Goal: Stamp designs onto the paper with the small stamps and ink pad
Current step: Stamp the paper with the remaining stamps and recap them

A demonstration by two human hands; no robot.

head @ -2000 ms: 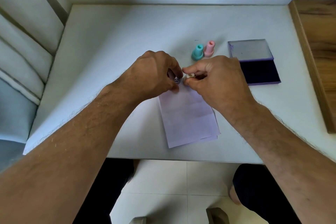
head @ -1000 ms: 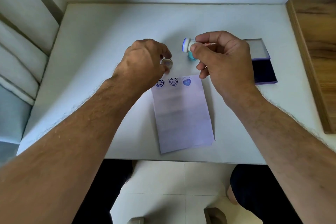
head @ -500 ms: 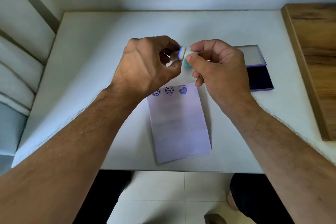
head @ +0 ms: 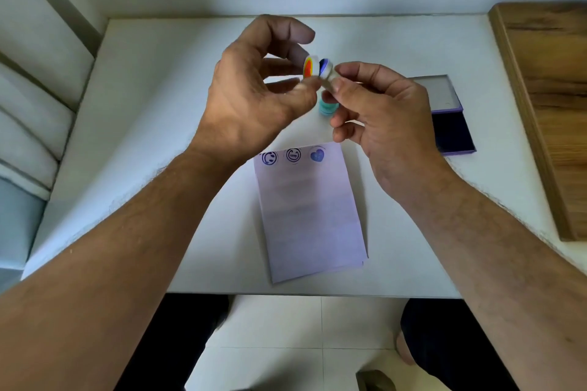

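Above the table my right hand (head: 378,111) pinches a small white stamp (head: 326,68) whose inked blue face points left. My left hand (head: 254,95) holds a round cap (head: 309,67) with an orange inside right against that face, between thumb and fingers. Below the hands a folded pale purple paper (head: 309,216) lies on the white table (head: 158,124), with three blue prints along its top edge: two smiley faces and a heart. A teal stamp (head: 327,107) stands on the table behind my fingers. The open ink pad (head: 451,130) lies to the right, partly hidden by my right hand.
A wooden surface (head: 546,98) borders the table on the right. Cushioned panels (head: 28,98) line the left side. The table's near edge runs just below the paper, with tiled floor and my legs beneath.
Both hands have lifted off the paper, baring three blue prints. My right hand raised the white stamp, and my left hand brought a cap up against its inked face.
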